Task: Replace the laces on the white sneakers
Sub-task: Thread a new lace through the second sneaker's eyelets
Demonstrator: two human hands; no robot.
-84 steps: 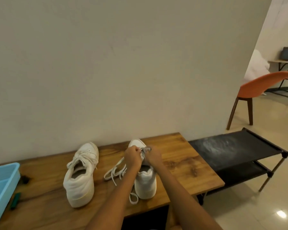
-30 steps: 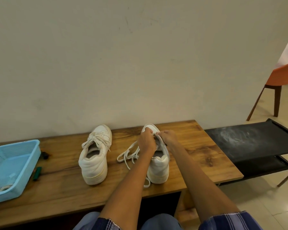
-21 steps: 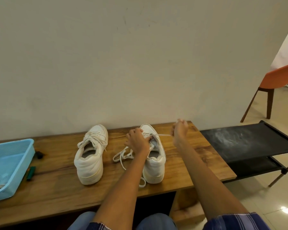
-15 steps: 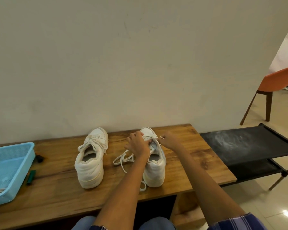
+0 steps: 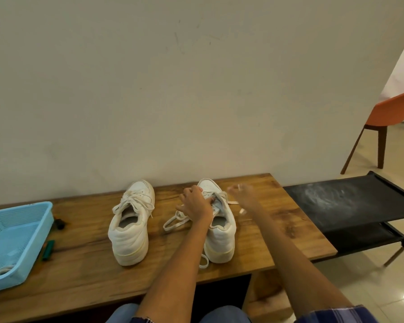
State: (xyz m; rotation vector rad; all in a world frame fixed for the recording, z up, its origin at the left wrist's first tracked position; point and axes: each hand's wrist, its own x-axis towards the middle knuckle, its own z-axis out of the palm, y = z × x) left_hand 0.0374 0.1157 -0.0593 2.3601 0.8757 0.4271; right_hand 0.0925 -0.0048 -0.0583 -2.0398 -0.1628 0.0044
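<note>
Two white sneakers stand heel-toward-me on the wooden table (image 5: 79, 271). The left sneaker (image 5: 128, 231) is fully laced. My left hand (image 5: 195, 206) grips the right sneaker (image 5: 222, 234) over its tongue and eyelets. Loose white lace (image 5: 173, 223) lies in loops to the left of this shoe, and one end hangs by its heel. My right hand (image 5: 243, 193) is blurred just right of the shoe's front, pinching a lace end that runs back to the eyelets.
A light blue plastic basket (image 5: 16, 241) with white laces in it sits at the table's left end. A green item (image 5: 47, 249) and a small black item (image 5: 60, 223) lie beside it. A black fabric rack (image 5: 350, 201) and an orange chair (image 5: 397, 110) stand to the right.
My right hand has swung out from the eyelets to the right of the shoe, drawing the lace with it. My left hand stays on the right sneaker.
</note>
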